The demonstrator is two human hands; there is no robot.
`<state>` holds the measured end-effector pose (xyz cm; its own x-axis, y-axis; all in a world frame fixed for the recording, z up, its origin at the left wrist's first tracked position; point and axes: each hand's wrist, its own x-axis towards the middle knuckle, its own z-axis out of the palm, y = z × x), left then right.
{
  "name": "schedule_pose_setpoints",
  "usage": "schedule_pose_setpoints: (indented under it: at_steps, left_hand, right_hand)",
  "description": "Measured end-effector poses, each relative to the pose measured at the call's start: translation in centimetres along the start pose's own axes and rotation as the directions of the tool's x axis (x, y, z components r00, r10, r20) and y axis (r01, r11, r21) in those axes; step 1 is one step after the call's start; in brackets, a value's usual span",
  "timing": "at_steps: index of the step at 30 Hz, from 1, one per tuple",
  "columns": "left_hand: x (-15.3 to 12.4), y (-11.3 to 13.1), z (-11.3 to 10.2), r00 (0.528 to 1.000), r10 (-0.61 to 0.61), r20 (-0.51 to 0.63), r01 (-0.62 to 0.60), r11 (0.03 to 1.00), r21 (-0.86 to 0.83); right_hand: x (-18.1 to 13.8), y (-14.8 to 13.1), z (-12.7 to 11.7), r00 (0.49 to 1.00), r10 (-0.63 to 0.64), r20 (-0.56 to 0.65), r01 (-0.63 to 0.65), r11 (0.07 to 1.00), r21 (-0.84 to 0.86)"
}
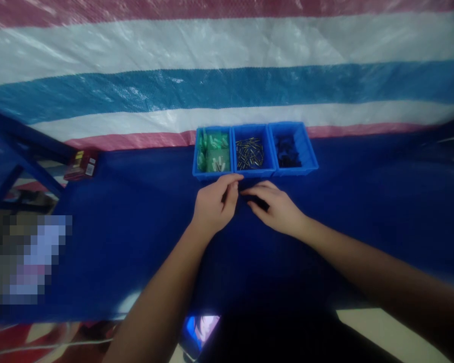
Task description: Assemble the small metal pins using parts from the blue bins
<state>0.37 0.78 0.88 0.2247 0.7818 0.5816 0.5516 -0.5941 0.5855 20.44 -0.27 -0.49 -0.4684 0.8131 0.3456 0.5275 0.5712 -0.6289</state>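
Note:
My left hand [216, 204] is just in front of the blue bins, its fingers bent and its thumb close to the index finger. Facing it from the right, my right hand [275, 207] has curled fingers, with the thumb near the index finger. The fingertips of both hands nearly meet. Anything held between them is too small and dark to make out. Behind the hands stand three joined bins: the left bin [213, 175] has white pieces and green bags, the middle bin [254, 172] thin metal pins, the right bin [304, 151] black parts.
The bins stand on a dark blue table [136, 212] against a striped plastic sheet [227, 88]. A dark red box [81, 165] sits at the left by a blue metal frame [34, 146]. A lit phone screen [200, 330] shows below the table's near edge.

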Motion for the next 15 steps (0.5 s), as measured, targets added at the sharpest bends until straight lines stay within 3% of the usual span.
schedule_pose_setpoints:
  at_steps: [10,15]
  left_hand:
    - [0.01,-0.07,0.04,0.999,0.029,0.018,-0.030,0.999,0.023]
    - [-0.11,-0.07,0.40,0.999,0.045,0.019,-0.045,0.999,-0.015]
  right_hand:
    - [-0.25,-0.08,0.09,0.995,-0.029,-0.095,0.031,0.999,0.017]
    - [-0.25,-0.56,-0.21,0.967,0.032,-0.252,-0.008,0.995,0.097]
